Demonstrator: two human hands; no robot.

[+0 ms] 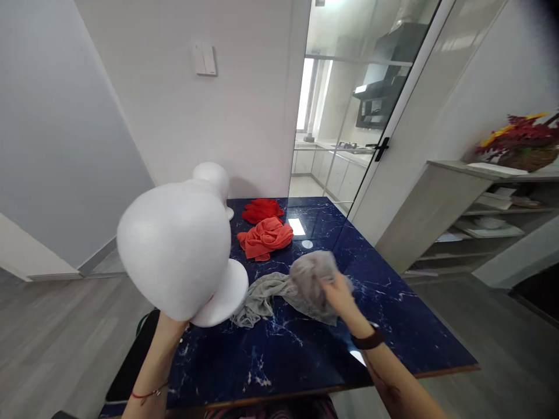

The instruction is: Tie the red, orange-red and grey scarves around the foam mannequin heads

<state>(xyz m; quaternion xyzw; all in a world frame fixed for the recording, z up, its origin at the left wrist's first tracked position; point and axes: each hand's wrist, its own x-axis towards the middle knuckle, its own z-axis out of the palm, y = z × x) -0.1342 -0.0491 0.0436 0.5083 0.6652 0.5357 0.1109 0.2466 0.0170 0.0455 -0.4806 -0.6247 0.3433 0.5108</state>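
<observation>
Left hand (175, 323) at near side of smooth white egg-shaped mannequin head (174, 250) with round base, tilted; fingers hidden, cannot tell grip. Right hand (337, 295), blurred, closed on bunched thin grey cloth (308, 276) above dark blue marble-patterned table (271, 355); grey fabric trails left, near head's base. Beyond: crumpled coral-red cloth (266, 235), then bright red cloth (262, 210) just behind. Second white mannequin head (212, 174) stands near wall, partly hidden.

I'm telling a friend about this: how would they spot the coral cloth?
Find the dark blue table. Right of the nearer white head form lies the bunched coral cloth. Its orange tint sets it apart from the red cloth behind and grey cloth in front.
</observation>
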